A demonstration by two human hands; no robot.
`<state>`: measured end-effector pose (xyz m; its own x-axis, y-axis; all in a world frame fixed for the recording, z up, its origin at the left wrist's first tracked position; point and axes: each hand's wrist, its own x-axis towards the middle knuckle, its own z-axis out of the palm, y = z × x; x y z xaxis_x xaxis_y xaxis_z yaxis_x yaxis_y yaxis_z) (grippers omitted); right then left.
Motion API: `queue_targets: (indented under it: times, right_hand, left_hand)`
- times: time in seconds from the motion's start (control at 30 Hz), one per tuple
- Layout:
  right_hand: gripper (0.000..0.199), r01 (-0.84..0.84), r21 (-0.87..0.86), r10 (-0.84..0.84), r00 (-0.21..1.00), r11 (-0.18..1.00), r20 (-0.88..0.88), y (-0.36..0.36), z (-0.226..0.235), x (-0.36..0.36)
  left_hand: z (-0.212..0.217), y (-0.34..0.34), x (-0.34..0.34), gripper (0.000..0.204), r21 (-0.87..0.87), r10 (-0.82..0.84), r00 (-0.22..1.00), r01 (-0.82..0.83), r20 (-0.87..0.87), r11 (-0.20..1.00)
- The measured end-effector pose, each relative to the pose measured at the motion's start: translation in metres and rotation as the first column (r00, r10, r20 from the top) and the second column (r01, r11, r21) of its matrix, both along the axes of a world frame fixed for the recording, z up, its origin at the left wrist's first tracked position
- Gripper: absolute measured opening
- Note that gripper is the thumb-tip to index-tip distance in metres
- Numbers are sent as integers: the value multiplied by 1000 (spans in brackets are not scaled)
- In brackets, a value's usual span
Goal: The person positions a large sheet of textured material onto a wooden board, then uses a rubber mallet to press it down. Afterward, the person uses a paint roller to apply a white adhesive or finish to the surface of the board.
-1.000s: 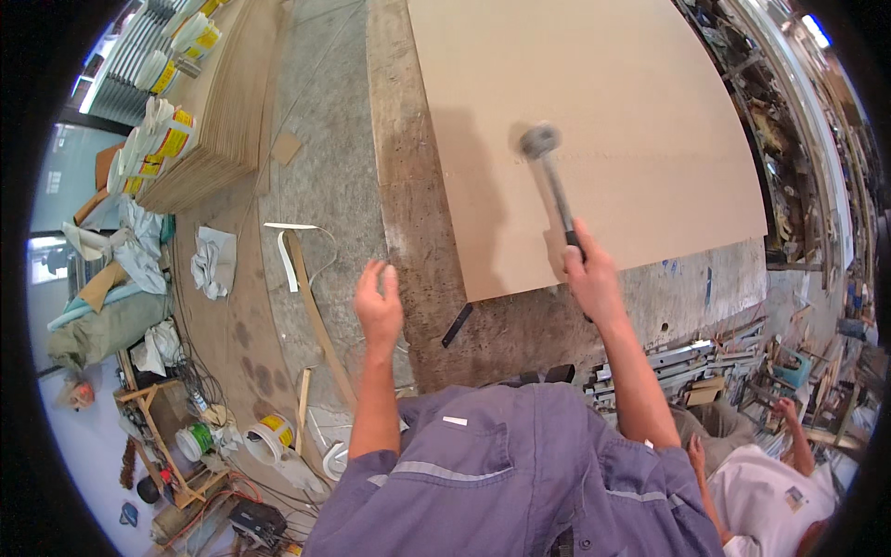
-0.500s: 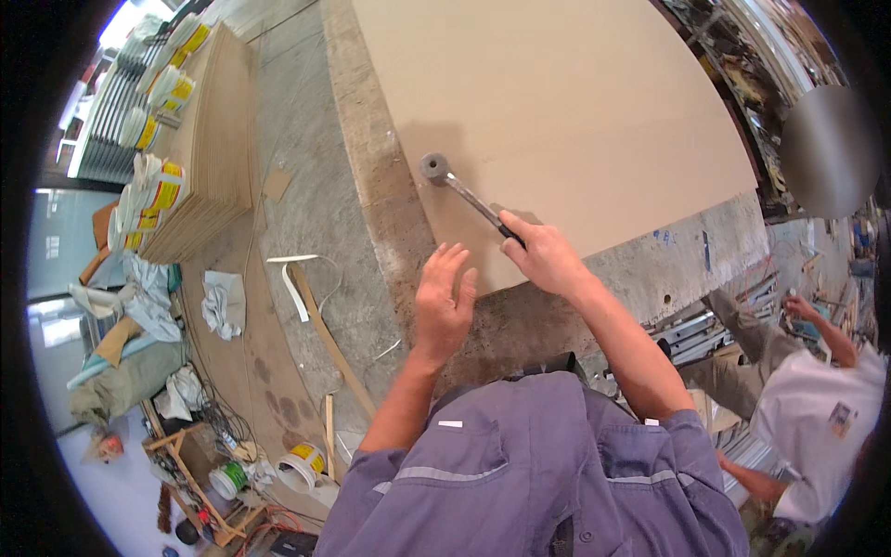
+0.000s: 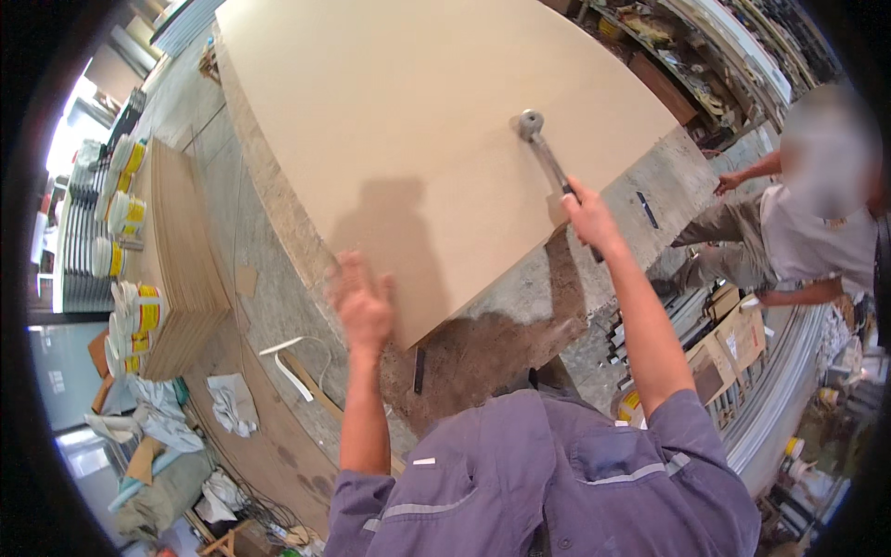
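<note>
A large tan board (image 3: 418, 121) lies flat on a rough stone-like worktable (image 3: 278, 232). My right hand (image 3: 587, 218) grips the dark handle of a hammer (image 3: 548, 158), whose metal head hovers over the board's right part. My left hand (image 3: 364, 306) is blurred, fingers spread, empty, just off the board's near left corner. Both arms come out of grey-purple work sleeves.
A dark small tool (image 3: 419, 369) lies on the table below the board's corner. A stack of wooden panels (image 3: 181, 260) with yellow-labelled tins (image 3: 139, 316) stands left. Another person (image 3: 789, 232) bends at the right beside metal profiles (image 3: 780, 371). Rags (image 3: 232, 408) and wood strips lie on the floor.
The hammer swung from the board's near left edge up and to the right over the board. My left hand came off the board edge and dropped left, fingers spread.
</note>
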<state>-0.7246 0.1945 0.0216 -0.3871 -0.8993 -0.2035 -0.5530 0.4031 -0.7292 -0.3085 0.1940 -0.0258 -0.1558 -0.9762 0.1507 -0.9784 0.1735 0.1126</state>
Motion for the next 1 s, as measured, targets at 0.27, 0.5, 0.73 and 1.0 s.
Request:
queue_targets:
  times: [0.27, 0.5, 0.73, 1.0]
  right_hand:
    - [45, 175, -27, -172, 982, 984, 84, -30, 11, -56]
    - [40, -99, -94, 105, 992, 991, 64, -43, -5, -29]
    - [37, -334, -99, 342, 937, 937, 73, -26, 11, -26]
    - [48, 8, -110, -14, 998, 994, -54, -94, -10, -183]
  left_hand:
    - [16, -3, 38, 70, 74, 357, 925, -351, -127, 934]
    - [4, -51, -109, 74, -36, 7, 1000, -6, 7, 999]
    - [9, -76, -184, 73, 0, -39, 998, 39, -50, 999]
    - [16, -76, -191, 69, -26, 4, 1000, -4, -18, 1000]
